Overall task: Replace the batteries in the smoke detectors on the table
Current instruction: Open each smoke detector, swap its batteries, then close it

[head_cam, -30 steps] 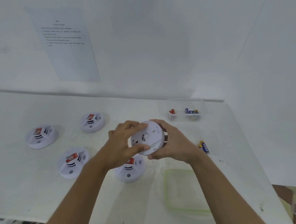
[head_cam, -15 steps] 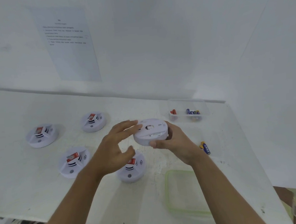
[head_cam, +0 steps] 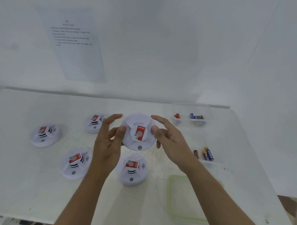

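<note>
Round white smoke detector with red label (head_cam: 138, 133) now face up at centre of white table (head_cam: 23, 178), between both hands; half a second ago back up, gripped in right hand. Left hand (head_cam: 107, 145): fingers spread, nearly straight, thumb touching rim. Right hand (head_cam: 170, 139): grip loosened, thumb at opposite rim. Detector seemingly resting on table, contact unclear.

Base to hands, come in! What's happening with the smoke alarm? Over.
Both open: left hand and right hand, thumbs on the rim. Between them the smoke detector, red label up. A second detector close by, nearer the person.
</note>
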Tool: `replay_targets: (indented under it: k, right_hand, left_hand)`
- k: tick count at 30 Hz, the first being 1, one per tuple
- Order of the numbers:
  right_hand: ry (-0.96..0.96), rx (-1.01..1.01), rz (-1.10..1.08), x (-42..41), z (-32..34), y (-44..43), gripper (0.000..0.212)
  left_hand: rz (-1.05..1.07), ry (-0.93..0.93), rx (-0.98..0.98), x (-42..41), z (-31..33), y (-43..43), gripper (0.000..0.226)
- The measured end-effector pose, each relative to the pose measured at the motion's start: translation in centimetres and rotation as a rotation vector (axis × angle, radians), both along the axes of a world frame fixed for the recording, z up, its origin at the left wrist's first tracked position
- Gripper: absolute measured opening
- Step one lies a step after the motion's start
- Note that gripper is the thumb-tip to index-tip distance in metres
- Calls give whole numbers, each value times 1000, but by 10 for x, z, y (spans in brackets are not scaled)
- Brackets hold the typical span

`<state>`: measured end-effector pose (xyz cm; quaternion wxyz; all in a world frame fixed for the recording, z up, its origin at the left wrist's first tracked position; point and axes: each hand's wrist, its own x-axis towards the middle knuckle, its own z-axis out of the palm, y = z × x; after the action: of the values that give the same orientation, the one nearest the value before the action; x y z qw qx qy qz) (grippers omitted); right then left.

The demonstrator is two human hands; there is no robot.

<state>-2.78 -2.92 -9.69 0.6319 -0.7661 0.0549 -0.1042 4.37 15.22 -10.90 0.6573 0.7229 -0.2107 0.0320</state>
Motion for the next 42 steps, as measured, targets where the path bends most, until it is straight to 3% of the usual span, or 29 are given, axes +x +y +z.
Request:
replay_targets:
  k: [2, 4, 9, 42]
  right_hand:
    - [-29, -10, -37, 2, -4, 3, 31]
    - [-42, -13, -103, 3, -7, 5, 32]
    - [-44, -9, -163, 1, -8, 5, 34]
    - [51, 65, -84, -6, -6, 12, 31]
  left_hand:
    - [-30, 45, -51, -6, 2, -3, 28]
    - [-129, 133, -106, -11, 3, -5, 44]
    - [-218, 167, -21, -16, 3, -6, 82]
    - [-190, 178, -20, -14, -3, -1, 78]
